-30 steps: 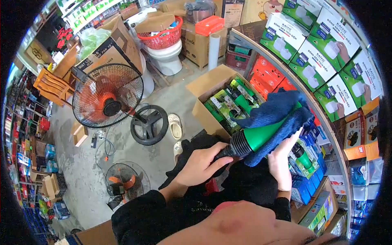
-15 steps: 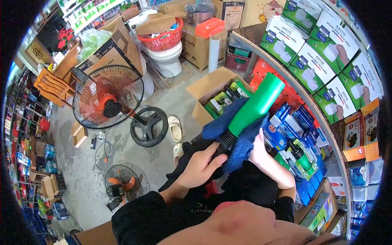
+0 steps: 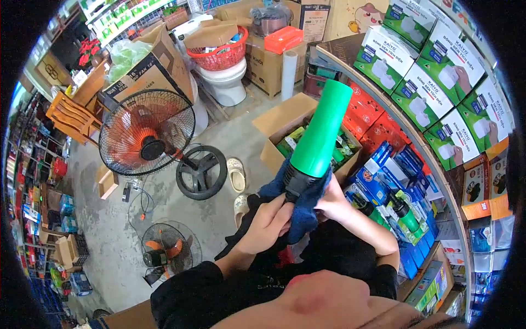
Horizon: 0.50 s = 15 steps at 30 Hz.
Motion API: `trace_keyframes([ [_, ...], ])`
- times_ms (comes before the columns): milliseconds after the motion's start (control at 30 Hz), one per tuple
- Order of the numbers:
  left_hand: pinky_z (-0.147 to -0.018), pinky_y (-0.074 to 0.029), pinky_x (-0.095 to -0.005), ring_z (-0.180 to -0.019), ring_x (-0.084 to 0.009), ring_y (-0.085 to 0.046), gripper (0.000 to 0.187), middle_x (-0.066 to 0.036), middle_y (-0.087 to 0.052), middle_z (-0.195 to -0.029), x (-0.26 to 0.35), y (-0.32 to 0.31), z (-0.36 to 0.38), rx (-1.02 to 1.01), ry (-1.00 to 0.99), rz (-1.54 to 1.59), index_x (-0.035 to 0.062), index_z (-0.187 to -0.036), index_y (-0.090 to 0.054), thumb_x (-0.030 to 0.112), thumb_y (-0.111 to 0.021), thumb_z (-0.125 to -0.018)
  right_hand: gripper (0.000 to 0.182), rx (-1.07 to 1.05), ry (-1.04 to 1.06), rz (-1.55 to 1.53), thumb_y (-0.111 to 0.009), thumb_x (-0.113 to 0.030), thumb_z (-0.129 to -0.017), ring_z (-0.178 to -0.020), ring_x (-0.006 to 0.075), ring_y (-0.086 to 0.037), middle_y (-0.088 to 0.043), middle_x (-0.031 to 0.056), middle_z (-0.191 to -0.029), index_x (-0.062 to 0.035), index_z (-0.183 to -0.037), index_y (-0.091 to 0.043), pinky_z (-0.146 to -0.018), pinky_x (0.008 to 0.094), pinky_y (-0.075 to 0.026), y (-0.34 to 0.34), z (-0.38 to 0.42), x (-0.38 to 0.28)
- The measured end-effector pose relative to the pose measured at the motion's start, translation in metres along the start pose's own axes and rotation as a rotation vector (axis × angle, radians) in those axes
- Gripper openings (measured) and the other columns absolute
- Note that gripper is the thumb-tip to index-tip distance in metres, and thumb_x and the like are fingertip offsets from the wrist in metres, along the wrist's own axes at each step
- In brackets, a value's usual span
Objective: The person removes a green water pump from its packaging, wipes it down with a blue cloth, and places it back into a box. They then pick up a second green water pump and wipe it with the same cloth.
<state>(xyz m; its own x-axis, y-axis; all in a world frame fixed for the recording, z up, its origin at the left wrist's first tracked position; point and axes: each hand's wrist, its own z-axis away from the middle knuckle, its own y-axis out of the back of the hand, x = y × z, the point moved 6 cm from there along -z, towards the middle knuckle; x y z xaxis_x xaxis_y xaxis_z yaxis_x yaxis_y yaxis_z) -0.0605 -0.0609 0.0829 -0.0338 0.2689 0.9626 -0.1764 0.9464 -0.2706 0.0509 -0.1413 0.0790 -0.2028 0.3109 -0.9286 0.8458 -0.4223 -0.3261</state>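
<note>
A green tube (image 3: 324, 123) with a black ribbed collar (image 3: 300, 182) points up and away from my body. My left hand (image 3: 269, 222) is closed around its black lower end, at the fold of a dark blue cloth (image 3: 303, 220). Fingers of my right hand (image 3: 332, 198) press the cloth against the right side of the collar, and part of the cloth shows on the left side too. The lowest part of the tube is hidden by my fingers and the cloth.
Beyond the tube stands an open carton (image 3: 282, 118) of green packaged items. A curved shelf edge (image 3: 402, 118) with stacked lamp boxes (image 3: 419, 96) runs along the right. Blue boxes (image 3: 378, 175) lie below it. On the left are a standing fan (image 3: 147, 131) and shoes (image 3: 236, 174).
The green tube has swung more upright and shifted left. My right hand has moved down and left with the cloth, from the green part to the black collar.
</note>
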Motion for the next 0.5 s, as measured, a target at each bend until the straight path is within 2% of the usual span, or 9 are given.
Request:
trace_keyframes([
  [33,-0.047,-0.031,-0.0221,-0.053,-0.0046,-0.038,0.024,0.003,-0.043,-0.062,0.0,0.001,0.0,0.001,-0.003,0.001,-0.0003,-0.102,-0.051,0.021,-0.041,-0.1,0.084,-0.003,0.0,0.002,-0.081,-0.011,-0.069,-0.12,0.0165,-0.045,-0.048,0.0046,-0.13,-0.0034,-0.137,-0.033,-0.104,0.0353,-0.033,-0.001,0.0,-0.001],
  [133,-0.048,-0.031,-0.0215,-0.053,-0.0047,-0.038,0.026,0.003,-0.042,-0.062,0.004,-0.002,0.0,-0.063,-0.057,-0.059,0.0002,-0.103,-0.051,0.024,-0.042,-0.1,0.084,0.126,-0.02,-0.248,-0.082,-0.014,-0.068,-0.12,0.0165,-0.045,-0.048,0.0044,-0.132,-0.0047,-0.137,-0.034,-0.104,0.0352,-0.034,0.006,0.003,0.001],
  [233,-0.049,-0.032,-0.0212,-0.053,-0.0048,-0.038,0.027,0.003,-0.042,-0.062,0.007,-0.003,-0.001,-0.063,-0.018,-0.061,0.0007,-0.102,-0.051,0.026,-0.042,-0.1,0.083,0.087,-0.002,-0.138,-0.082,-0.017,-0.069,-0.12,0.0165,-0.046,-0.048,0.0044,-0.132,-0.0059,-0.137,-0.036,-0.103,0.0352,-0.035,0.008,0.003,-0.009],
  [267,-0.049,-0.032,-0.0211,-0.053,-0.0047,-0.038,0.026,0.003,-0.043,-0.062,0.005,-0.002,-0.002,-0.056,-0.013,-0.051,0.0011,-0.103,-0.051,0.026,-0.042,-0.1,0.078,0.07,0.036,-0.124,-0.08,-0.018,-0.072,-0.119,0.0161,-0.046,-0.048,0.0042,-0.132,-0.0058,-0.136,-0.038,-0.102,0.035,-0.036,0.007,0.003,-0.01],
  [433,-0.049,-0.031,-0.0214,-0.052,-0.0052,-0.037,0.027,0.003,-0.042,-0.061,0.002,0.001,-0.002,-0.006,0.005,0.01,0.0015,-0.1,-0.051,0.027,-0.041,-0.1,0.073,0.084,0.043,-0.157,-0.076,-0.019,-0.078,-0.121,0.0158,-0.045,-0.048,0.0039,-0.132,-0.0042,-0.137,-0.036,-0.103,0.0349,-0.034,0.014,0.007,0.007],
  [500,-0.048,-0.03,-0.0213,-0.051,-0.0057,-0.036,0.032,0.004,-0.04,-0.059,0.002,0.0,-0.001,-0.088,-0.047,-0.037,0.0006,-0.097,-0.05,0.03,-0.039,-0.101,0.072,0.091,0.036,-0.146,-0.074,-0.019,-0.08,-0.122,0.0156,-0.044,-0.047,0.0037,-0.133,-0.0038,-0.138,-0.035,-0.104,0.0348,-0.033,0.019,0.006,0.007],
])
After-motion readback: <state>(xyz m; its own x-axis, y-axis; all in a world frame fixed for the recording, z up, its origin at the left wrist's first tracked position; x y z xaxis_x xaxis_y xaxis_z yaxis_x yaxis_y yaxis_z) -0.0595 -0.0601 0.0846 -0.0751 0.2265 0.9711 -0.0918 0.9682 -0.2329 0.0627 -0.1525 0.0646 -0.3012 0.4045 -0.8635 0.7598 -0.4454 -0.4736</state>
